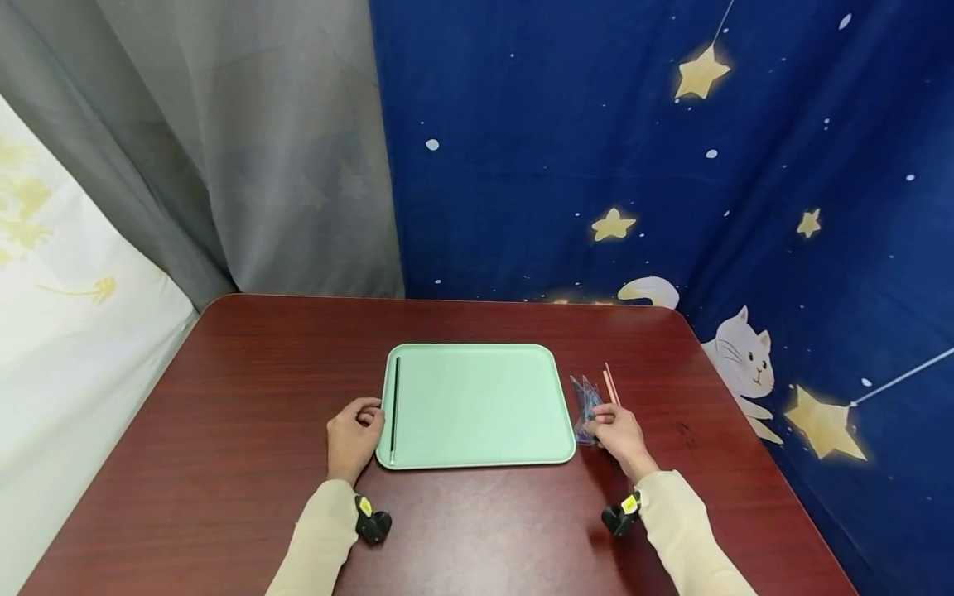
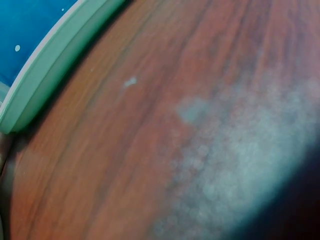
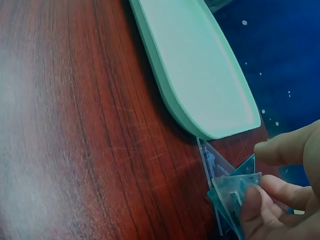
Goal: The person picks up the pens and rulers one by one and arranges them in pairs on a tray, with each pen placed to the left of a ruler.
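A slim black pencil-like stick [image 1: 396, 406] lies lengthwise along the left side of a pale green tray [image 1: 484, 406]. My left hand [image 1: 354, 434] rests on the table at the tray's left edge, loosely curled, its fingertips right at the rim. Just off the tray's right side is a small pile of clear, bluish set squares [image 1: 583, 406]. Thumb and fingers of my right hand [image 3: 285, 190] pinch a clear set square [image 3: 232, 189] at the top of that pile. Beyond this hand lie thin pink sticks [image 1: 610, 384], their near ends hidden by the fingers.
The dark red-brown wooden table [image 1: 462, 530] has rounded far corners. Behind it hang a grey curtain [image 1: 298, 165] and a blue star-patterned curtain [image 1: 522, 165]. White cloth [image 1: 74, 331] hangs on the left. Both wrists carry small black cameras [image 1: 371, 523].
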{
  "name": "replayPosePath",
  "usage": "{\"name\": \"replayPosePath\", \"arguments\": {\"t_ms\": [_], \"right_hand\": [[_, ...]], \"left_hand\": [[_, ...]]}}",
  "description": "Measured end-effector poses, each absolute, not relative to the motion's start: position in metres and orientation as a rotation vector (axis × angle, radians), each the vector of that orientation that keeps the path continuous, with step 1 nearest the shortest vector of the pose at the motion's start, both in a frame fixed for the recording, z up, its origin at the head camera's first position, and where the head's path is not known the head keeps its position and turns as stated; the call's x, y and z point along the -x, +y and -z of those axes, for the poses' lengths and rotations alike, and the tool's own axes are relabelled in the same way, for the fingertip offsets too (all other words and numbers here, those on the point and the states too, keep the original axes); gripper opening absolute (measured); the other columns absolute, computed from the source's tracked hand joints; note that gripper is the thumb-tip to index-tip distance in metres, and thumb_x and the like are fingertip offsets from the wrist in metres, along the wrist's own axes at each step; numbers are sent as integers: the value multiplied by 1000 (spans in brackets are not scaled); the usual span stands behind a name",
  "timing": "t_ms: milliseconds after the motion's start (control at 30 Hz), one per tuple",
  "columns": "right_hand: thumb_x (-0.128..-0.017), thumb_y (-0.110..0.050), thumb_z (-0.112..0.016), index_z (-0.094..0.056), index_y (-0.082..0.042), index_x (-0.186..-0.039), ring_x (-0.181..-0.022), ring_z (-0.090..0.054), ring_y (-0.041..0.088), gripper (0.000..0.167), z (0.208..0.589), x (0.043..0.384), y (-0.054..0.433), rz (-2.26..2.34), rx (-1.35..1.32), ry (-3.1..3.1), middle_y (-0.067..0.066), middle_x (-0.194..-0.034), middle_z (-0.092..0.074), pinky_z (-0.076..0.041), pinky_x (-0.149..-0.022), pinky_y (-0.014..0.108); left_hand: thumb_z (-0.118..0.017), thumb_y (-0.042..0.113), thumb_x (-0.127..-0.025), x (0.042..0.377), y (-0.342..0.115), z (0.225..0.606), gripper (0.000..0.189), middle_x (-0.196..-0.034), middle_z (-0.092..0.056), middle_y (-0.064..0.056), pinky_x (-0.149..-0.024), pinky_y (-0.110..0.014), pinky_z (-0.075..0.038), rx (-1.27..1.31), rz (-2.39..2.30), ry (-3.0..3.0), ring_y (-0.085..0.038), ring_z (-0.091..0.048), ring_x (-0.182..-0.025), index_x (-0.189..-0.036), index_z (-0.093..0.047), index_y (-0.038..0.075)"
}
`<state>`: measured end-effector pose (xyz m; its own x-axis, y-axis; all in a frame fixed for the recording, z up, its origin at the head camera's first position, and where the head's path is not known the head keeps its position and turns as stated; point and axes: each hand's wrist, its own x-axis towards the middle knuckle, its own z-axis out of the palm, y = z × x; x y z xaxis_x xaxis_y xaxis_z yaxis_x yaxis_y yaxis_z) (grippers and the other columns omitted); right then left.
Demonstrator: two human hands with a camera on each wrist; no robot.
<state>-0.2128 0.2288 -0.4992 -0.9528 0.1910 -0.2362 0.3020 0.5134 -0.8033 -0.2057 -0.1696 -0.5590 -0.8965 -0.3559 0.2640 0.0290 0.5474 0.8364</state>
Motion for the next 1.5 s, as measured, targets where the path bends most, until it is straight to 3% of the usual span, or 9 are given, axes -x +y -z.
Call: {"name": "replayPosePath", "arguments": {"t_ms": [200, 367, 733, 1033, 1300, 1500], "right_hand": [[-79, -14, -70, -56, 6, -121, -102, -57, 36, 49, 503, 216, 232, 1292, -437, 2757, 25, -114, -58, -48, -83, 39], [-76, -12, -70, -55, 6, -124, -111, -53, 40, 54, 506, 218, 232, 1209, -398, 2847, 28, -120, -56, -43, -95, 49], [-73, -8, -71, -47, 11, -129, -103, -48, 39, 64, 505, 217, 231, 1134, -406, 2882, 31, -119, -47, -41, -94, 50], [-68, -9, -71, -48, 12, -126, -108, -48, 39, 66, 506, 215, 232, 1007, -353, 2945, 32, -115, -54, -41, -93, 49], [-63, -17, -78, -51, 11, -124, -95, -52, 38, 72, 506, 214, 233, 870, -385, 2963, 32, -111, -49, -46, -81, 51], [-63, -17, -78, -52, 10, -124, -93, -51, 38, 72, 505, 214, 232, 819, -399, 2981, 30, -110, -48, -46, -79, 52]], "left_hand": [[-64, 7, -82, 206, -168, 559, 13, -73, -66, -2, -61, -17, -43, -255, 1288, -2380, -5, -53, -63, -92, -72, 8], [-64, 6, -82, 206, -167, 558, 13, -74, -66, -3, -60, -16, -43, -249, 1297, -2371, -5, -52, -62, -92, -72, 8], [-63, 4, -81, 206, -166, 560, 13, -74, -66, -5, -59, -12, -41, -229, 1308, -2336, -2, -52, -62, -90, -72, 6], [-64, 5, -82, 206, -168, 559, 12, -74, -66, -4, -59, -15, -43, -248, 1310, -2364, -4, -53, -62, -91, -72, 6], [-64, 6, -81, 206, -170, 559, 12, -75, -67, -4, -60, -15, -43, -245, 1304, -2362, -4, -53, -63, -91, -72, 6], [-64, 6, -82, 207, -171, 560, 12, -74, -66, -3, -60, -15, -43, -249, 1302, -2365, -5, -53, -63, -92, -72, 7]]}}
